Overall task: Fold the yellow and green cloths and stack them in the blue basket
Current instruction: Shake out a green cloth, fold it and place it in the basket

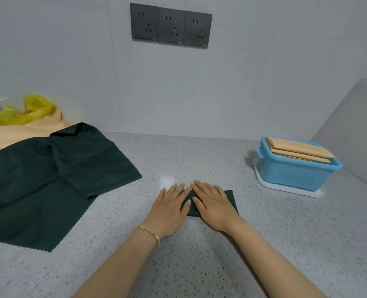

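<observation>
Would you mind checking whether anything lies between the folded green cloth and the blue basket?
Nothing visible does: only bare counter lies between the folded green cloth and the blue basket. Folded yellow cloths already rise above its rim, so the green one would sit on top.

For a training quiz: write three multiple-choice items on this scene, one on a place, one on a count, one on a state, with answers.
1. From the left hand and right hand, the basket stands:
A. to the left
B. to the right
C. nearer the person

2. How many sockets are on the wall?
A. Two
B. Three
C. Five

3. The cloth under the hands is:
A. folded
B. spread out
C. crumpled

Answers:
1 B, it sits at the counter's right end.
2 B, three plates form one row.
3 A, it is a small rectangle pressed flat.
</observation>
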{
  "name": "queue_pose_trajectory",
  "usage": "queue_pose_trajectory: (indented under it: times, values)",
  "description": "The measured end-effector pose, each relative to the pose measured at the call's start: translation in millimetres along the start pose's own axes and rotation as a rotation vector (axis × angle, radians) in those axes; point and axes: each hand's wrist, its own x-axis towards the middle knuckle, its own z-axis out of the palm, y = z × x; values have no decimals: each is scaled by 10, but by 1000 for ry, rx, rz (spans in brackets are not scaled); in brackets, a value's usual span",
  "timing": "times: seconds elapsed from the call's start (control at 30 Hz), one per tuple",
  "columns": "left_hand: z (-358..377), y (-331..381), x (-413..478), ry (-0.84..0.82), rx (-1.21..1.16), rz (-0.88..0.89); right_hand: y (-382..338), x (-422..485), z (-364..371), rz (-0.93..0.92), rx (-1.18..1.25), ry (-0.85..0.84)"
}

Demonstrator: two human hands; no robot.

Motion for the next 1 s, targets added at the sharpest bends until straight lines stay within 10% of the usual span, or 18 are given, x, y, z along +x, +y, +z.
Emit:
queue_pose_trajectory:
  times: [0.7, 1.0]
  values:
    - [24, 4, -24, -33, 19, -45, 546, -406, -224, 173, 55, -93]
    - [-3, 49, -99, -49, -71, -111, 491, -545, -721, 577, 721, -31]
